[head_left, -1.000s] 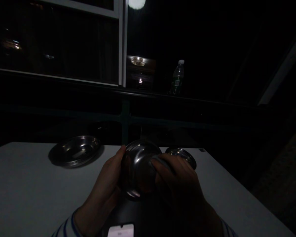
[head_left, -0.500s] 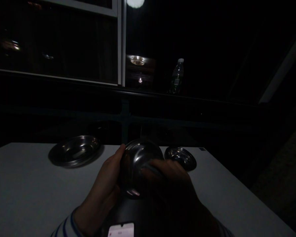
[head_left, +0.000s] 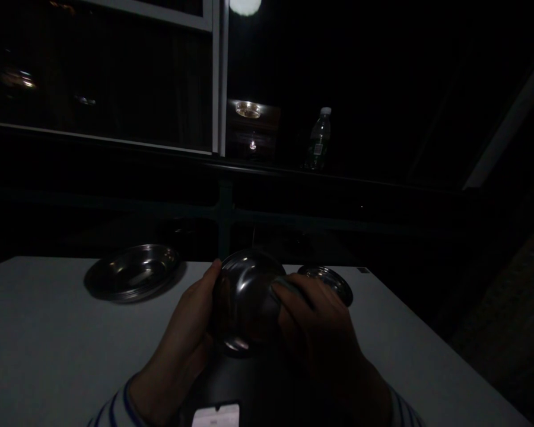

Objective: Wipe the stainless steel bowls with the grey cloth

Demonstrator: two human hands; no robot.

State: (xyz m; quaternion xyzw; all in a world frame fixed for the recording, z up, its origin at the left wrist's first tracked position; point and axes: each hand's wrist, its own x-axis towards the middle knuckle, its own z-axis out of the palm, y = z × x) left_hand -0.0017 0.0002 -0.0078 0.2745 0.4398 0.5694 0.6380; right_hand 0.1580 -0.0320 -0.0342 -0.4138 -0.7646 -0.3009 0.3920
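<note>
A shiny metal bowl (head_left: 244,302) is held up over the near part of the table, its smooth rounded side towards me. My left hand (head_left: 189,320) grips its left edge, with the thumb at the upper rim. On the right side of the bowl, my right hand (head_left: 323,323) has its fingers bent around a small greenish-grey pad (head_left: 290,283). Only a sliver of that pad shows, so whether it is cloth or sponge is unclear. Striped sleeves cover both wrists.
Stacked metal dishes (head_left: 109,279) stand on the white table (head_left: 48,338) at the left. Behind my right hand lies another metal bowl (head_left: 336,281). A lit phone (head_left: 216,416) is at the bottom edge. A plastic bottle (head_left: 319,142) stands on the dark sill by the window.
My right hand has slid from the middle of the bowl towards its right edge. The bowl and my left hand have shifted slightly left.
</note>
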